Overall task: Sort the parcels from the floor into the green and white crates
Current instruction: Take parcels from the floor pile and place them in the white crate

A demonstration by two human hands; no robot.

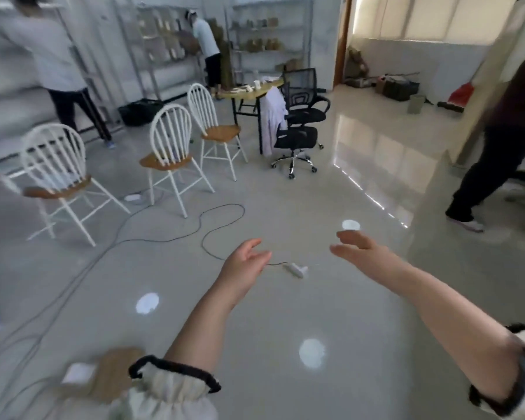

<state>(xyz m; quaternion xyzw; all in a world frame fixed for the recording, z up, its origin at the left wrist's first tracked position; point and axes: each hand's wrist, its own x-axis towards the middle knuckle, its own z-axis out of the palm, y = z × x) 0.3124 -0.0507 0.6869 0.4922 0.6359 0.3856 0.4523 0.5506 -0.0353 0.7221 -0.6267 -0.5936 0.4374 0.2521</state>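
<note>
Both my arms reach forward over the pale floor. My left hand [245,262] is relaxed with fingers loosely spread and holds nothing. My right hand [358,248] is also empty, fingers extended toward the left. A brown parcel with a white label [103,375] lies blurred on the floor at the lower left, beside my left sleeve. No green or white crate is in view.
Black cables [219,228] and a white power strip [296,269] lie on the floor just ahead. Three white chairs [167,153] stand left, a black office chair [300,131] and table behind. A person [497,140] walks at right; two others stand by shelves at the back.
</note>
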